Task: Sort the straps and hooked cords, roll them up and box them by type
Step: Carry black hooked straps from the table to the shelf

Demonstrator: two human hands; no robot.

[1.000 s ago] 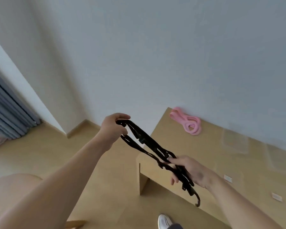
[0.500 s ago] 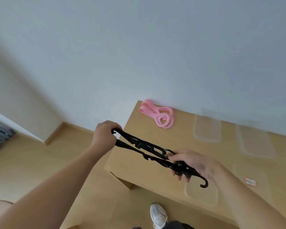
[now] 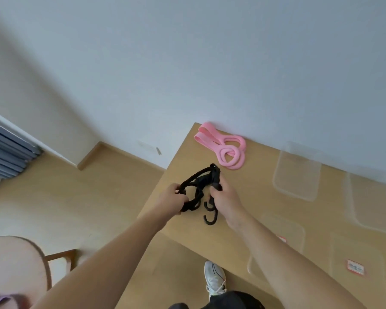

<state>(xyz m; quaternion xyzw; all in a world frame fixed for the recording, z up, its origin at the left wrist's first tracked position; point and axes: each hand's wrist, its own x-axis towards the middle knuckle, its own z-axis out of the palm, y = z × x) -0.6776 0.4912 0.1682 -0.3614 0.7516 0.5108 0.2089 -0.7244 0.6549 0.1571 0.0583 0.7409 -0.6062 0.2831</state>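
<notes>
Head cam looks down over the near left corner of a light wooden table [image 3: 250,197], w/ both bare hands held just above that corner. Left hand [image 3: 172,200] has its fingers curled round one bunched end of a black elastic cord with black hooks [image 3: 198,188]; right hand [image 3: 224,198] pinches the other gathered part, thumb and fingers clamped on it. Hands sit close together, so the cord bows up between them in a loose loop toward the wall, not pulled tight. Two hooks [image 3: 210,216] dangle below the right hand, the lower one hanging just over the table top; can't tell if it touches the wood. At the far left corner of the table, against the pale wall [image 3: 210,63], lies a pink flat stretch band [image 3: 223,148], folded into loops, well apart from the hands. Right of it, several clear plastic shallow trays or lids [image 3: 299,175] lie flat on the table, faint and hard to outline; at least two carry small white labels with red edges [image 3: 355,266], text too blurred to read. Below the table edge a white sneaker [image 3: 214,279] stands on the wood floor. Bottom left, a round pale seat with a wooden frame [image 3: 20,264] shows in part; grey pleated curtain [image 3: 5,152] at the left edge.
</notes>
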